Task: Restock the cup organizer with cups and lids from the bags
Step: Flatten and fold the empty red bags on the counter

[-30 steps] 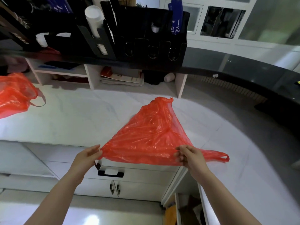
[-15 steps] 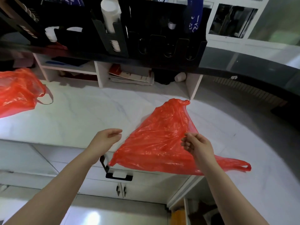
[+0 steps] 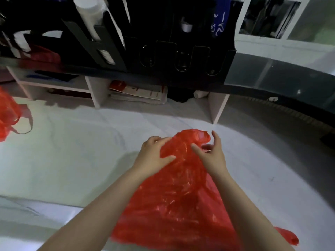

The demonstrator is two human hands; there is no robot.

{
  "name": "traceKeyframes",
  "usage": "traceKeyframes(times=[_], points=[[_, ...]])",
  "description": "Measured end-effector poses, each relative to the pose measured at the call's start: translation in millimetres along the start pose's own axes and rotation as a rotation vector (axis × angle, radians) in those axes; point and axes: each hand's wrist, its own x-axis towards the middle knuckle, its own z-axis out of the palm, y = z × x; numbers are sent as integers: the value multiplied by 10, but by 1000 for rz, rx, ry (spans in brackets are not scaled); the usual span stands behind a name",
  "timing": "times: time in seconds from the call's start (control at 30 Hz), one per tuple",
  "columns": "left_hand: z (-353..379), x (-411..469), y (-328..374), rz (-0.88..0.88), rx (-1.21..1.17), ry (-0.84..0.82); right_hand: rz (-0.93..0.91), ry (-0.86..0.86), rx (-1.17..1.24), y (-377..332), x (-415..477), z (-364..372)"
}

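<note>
Both hands, left hand [image 3: 154, 154] & right hand [image 3: 212, 156], prob. flattening red bag [image 3: 174, 200].

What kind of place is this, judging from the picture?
Probably a drinks shop or café service counter: a black cup organizer holding a white cup stack stands on a raised dark ledge above a white marble-look worktop.

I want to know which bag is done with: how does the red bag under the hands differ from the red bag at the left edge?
The red bag under the hands lies flat and spread on the white counter; the red bag at the left edge is bunched and fuller. The left hand rests on the first and the right hand is over it; nothing touches the second, which is partly out of frame. Both are thin, translucent red plastic with loop handles.
</note>
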Motion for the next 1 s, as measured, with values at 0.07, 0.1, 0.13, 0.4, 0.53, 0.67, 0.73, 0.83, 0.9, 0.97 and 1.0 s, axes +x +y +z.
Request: traceKeyframes(times=[0.07, 0.1, 0.13, 0.4, 0.53, 0.67, 0.73, 0.83, 0.9, 0.97, 1.0], points=[[120, 130, -32, -9, 82, 45, -46, -109, -30, -25, 188, 45], [159, 183, -54, -3, 97, 72, -94, -150, -45, -20, 264, 55], [179, 235, -77, -1, 74, 99, -149, -158, -75, -3, 341, 43], [-293, 558, -756, -502, -556, 522, 297, 122, 562, 400, 862, -647], [-644, 664, -1150, -608, -579, 615, 502, 231, 898, 626, 1002, -919], [-798, 831, -1245, -629, -501, 677, 579, 280, 1082, 646, 1058, -1100], [-825, 910, -1232, -650, -498, 669, 609, 311, 1108, 646, 1101, -1174], [-863, 979, -1181, -652, -482, 663, 454, 310, 771, 574, 1102, -1259], [-855, 996, -1124, -581, -460, 612, 312, 303, 366, 517, 1098, -1282], [-810, 996, -1046, -502, -498, 569, 240, 388, 140, 450, 1062, -1213], [-781, 993, -1022, -474, -523, 562, 165, 447, 26, 424, 1032, -1155]])
